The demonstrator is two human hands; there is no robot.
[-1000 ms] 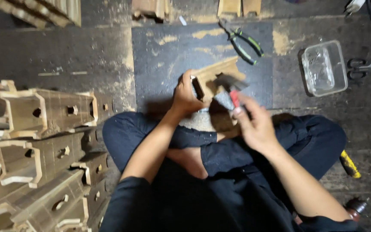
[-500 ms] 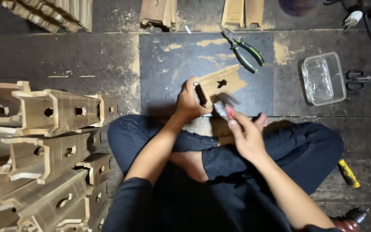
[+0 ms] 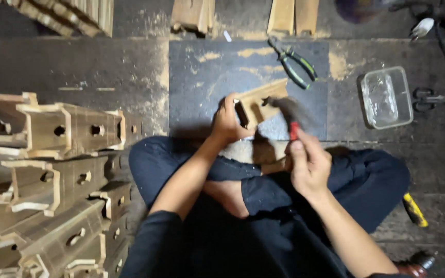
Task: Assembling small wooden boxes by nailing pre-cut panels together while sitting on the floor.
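Head view: one small wooden block (image 3: 261,103) on dark mat (image 3: 202,77), gripped by left hand (image 3: 228,122); right hand (image 3: 309,163) closed around one blurred red-handled hammer (image 3: 288,116). Beyond: one green-handled pliers (image 3: 295,63), one clear rectangular plastic container (image 3: 386,97). Left: stacked wooden frames (image 3: 52,170), uncounted.

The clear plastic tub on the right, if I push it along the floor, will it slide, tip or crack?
The clear plastic tub looks thin-walled and nearly empty, so it is probably light and would slide easily. It is low and wide, so tipping seems unlikely. Thin clear plastic may flex or crack if squeezed hard.
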